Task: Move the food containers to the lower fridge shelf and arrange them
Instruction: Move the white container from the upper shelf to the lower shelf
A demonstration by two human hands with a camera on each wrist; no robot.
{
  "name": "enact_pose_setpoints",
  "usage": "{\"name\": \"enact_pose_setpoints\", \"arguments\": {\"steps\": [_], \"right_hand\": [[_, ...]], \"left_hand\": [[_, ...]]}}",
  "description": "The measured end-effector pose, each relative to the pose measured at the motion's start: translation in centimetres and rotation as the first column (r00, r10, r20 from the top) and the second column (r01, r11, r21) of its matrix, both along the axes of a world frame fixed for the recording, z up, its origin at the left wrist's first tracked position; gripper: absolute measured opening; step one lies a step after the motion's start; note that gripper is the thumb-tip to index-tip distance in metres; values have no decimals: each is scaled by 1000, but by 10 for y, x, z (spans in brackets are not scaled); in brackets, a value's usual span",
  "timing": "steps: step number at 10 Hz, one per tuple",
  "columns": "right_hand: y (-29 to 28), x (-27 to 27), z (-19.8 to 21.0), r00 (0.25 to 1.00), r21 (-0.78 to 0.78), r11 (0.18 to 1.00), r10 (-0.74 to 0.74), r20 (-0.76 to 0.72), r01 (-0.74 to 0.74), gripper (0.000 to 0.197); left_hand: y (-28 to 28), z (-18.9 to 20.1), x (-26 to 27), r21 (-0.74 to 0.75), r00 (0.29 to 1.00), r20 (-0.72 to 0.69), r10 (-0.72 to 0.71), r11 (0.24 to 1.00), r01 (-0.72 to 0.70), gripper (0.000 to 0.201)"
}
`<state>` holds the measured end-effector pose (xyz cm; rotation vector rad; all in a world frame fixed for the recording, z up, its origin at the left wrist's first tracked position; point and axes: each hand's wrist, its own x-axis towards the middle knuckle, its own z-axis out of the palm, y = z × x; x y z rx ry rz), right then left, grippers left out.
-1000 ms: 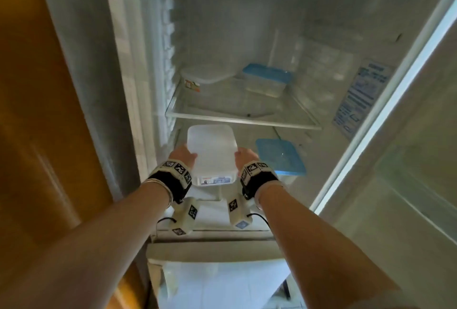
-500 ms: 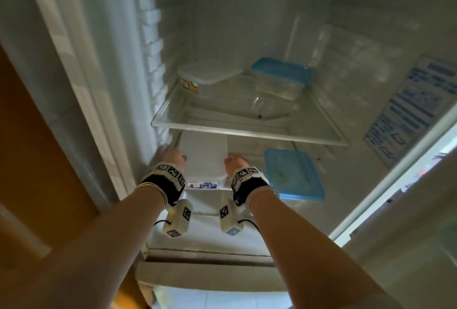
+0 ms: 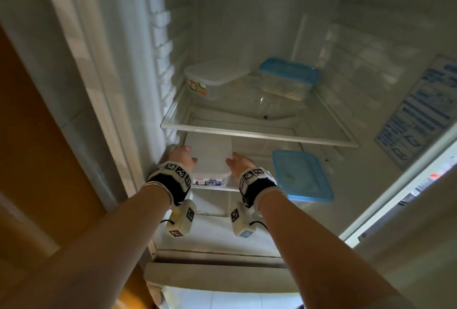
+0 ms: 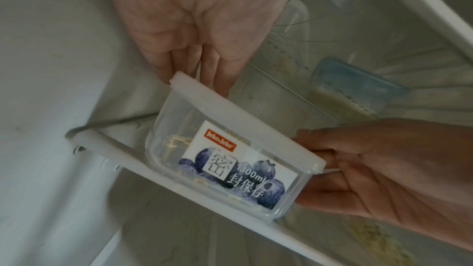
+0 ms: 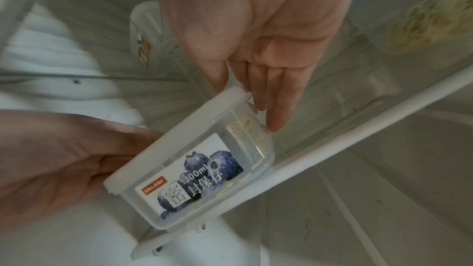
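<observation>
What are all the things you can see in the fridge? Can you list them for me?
White-lidded container with blueberry label: one, clear with white lid, left side of lower shelf, between both hands.
Blue-lidded container, lower: one, clear with blue lid, right side of lower shelf.
White-lidded container, upper: one, clear with white lid, back left of upper shelf.
Blue-lidded container, upper: one, clear with blue lid, back right of upper shelf.
Upper shelf: one, glass with white rim.
Lower shelf: one, white front rim.
Sticker: one, blue print, right inner wall.
Left hand: fingers straight along the labelled container's left side.
Right hand: fingers straight along its right side.
</observation>
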<state>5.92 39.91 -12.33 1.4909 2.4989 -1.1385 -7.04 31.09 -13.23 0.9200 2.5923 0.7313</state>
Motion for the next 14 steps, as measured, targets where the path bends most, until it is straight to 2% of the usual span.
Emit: {"name": "enact_pose_setpoints", "arguments": {"steps": [1,2,4,5,6,7,8,9,10,14], "right_hand": [[-5,1,3,1000,21,1000,-7,11,7,54],[-8,1,2,1000,34,999,-5,22,5,55],[-10,-6,-2,999,50,999,9,30,-11,58],[-7,-12,-2,999,49,998,25,40,-27,58],[-3,-16,-4,998,51,998,31,54,-34,58],[-2,-18,-6,999,42,999,27,47,-29,58],[-4,-18,-6,998,45,999,20,51,-22,58],[-9,-17,-4,997,68,997,23,74,-28,57],[-13,-15,-3,996,79,997,16,85,-23,54],[-40,1,15,983,156,984,58,172,-85,60]], "left_hand": [[-10,4,6,-37,997,-29,-74,997,73,50],[-18,10,14,-59,995,-65,-80,995,76,50],[-13,8,7,-15,997,14,-75,997,76,45],[-1,-6,-3,120,994,89,-69,991,58,37],[3,-19,-13,223,976,194,-102,973,57,40],[2,-6,-7,10,991,74,-107,994,107,32],[1,-2,-3,5,999,27,-34,999,34,42],[0,-4,-5,-24,999,1,-39,999,39,43],[-2,-1,-1,-81,996,-25,-81,994,79,42],[-24,20,14,-69,986,-5,-169,983,168,44]]}}
